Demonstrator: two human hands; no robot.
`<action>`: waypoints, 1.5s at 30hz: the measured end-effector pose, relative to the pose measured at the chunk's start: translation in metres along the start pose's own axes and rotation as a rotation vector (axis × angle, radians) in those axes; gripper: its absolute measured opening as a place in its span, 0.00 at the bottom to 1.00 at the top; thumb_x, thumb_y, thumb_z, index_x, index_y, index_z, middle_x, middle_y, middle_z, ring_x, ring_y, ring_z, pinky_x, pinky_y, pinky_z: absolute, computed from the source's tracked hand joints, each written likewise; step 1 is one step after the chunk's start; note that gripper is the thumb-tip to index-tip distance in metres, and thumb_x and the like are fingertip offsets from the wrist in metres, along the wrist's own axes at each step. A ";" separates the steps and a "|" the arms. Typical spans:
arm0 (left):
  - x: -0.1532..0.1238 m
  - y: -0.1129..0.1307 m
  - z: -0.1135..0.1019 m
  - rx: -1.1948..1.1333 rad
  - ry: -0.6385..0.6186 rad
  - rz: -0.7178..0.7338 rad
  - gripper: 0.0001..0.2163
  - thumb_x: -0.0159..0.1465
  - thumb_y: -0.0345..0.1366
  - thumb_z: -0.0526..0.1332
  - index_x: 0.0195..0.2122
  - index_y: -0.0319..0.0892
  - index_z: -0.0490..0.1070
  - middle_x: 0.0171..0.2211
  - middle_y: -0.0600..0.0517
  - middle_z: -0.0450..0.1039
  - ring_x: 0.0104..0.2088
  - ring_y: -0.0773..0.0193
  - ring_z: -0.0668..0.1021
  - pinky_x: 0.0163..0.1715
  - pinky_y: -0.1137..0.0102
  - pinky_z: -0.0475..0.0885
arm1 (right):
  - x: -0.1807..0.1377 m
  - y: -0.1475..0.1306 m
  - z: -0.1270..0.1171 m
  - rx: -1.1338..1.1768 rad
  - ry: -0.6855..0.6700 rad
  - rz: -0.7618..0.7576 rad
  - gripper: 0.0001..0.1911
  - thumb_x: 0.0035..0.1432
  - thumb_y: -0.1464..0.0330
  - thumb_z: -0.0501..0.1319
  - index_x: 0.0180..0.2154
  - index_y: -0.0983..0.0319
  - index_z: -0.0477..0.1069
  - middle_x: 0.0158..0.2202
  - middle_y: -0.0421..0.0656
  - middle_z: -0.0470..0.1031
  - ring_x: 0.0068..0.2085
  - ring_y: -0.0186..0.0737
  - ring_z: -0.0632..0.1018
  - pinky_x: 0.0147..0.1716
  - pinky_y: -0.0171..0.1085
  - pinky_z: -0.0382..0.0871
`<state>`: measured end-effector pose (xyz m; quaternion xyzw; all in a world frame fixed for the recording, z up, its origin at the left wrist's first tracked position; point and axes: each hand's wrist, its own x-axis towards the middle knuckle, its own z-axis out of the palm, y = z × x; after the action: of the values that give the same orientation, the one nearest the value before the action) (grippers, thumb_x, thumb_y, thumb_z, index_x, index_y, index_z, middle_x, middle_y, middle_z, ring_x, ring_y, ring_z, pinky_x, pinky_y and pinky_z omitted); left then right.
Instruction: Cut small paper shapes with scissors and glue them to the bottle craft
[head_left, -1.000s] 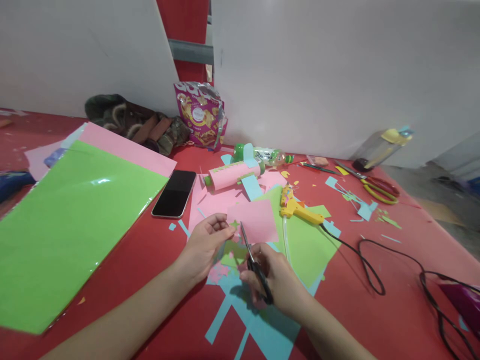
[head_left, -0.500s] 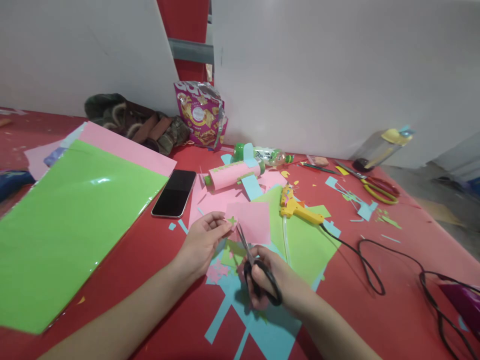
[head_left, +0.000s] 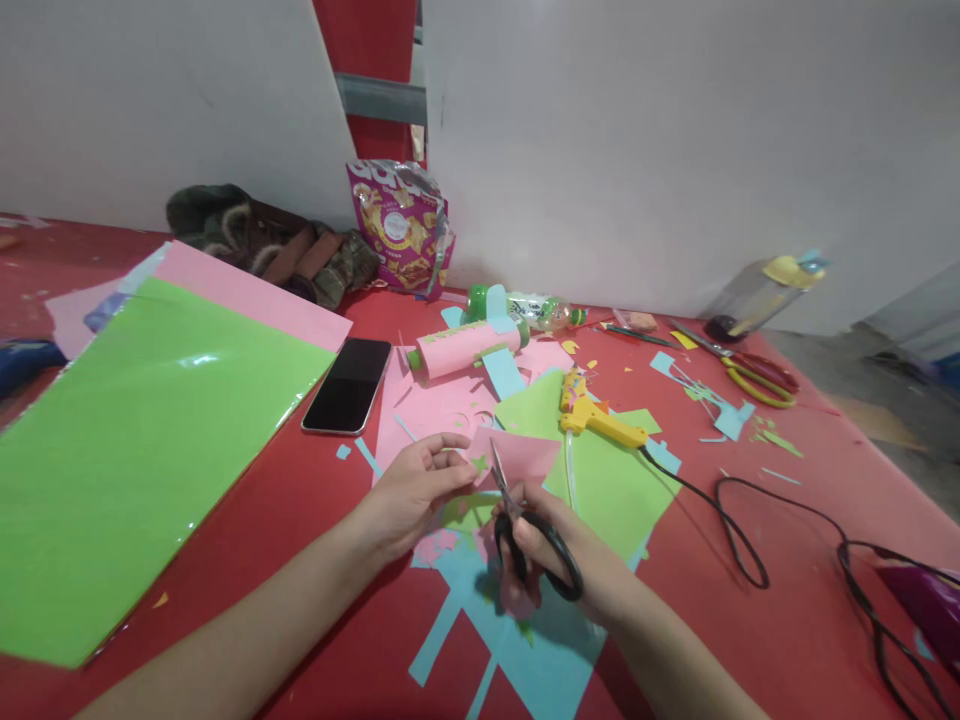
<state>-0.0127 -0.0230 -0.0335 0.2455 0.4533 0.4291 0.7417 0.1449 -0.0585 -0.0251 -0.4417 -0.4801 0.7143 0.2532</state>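
Black-handled scissors meet a pinched piece of pink paper beside a green star.
The left hand pinches the paper's near-left edge between thumb and fingers, probably to keep it taut and clear of the table; the right hand has its fingers through the scissor loops, blades pointing toward twelve o'clock, alongside the star; whether they are biting I cannot tell. From the paper, a blue sheet lies at six o'clock, a yellow glue gun at two, its cord running off right, likely parked there within reach; a pink-wrapped roll rests at eleven, and a phone between nine and ten, apart from the scraps.
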 end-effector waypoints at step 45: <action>0.008 0.003 -0.014 0.062 -0.043 0.028 0.12 0.45 0.28 0.63 0.32 0.38 0.65 0.18 0.61 0.60 0.20 0.77 0.67 0.22 0.79 0.62 | 0.008 0.011 -0.002 -0.147 0.123 -0.086 0.23 0.39 0.52 0.61 0.27 0.60 0.54 0.15 0.30 0.60 0.13 0.27 0.64 0.11 0.28 0.54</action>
<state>-0.0241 -0.0148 -0.0416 0.2839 0.4470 0.4196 0.7373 0.1437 -0.0559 -0.0389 -0.4812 -0.5331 0.6372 0.2795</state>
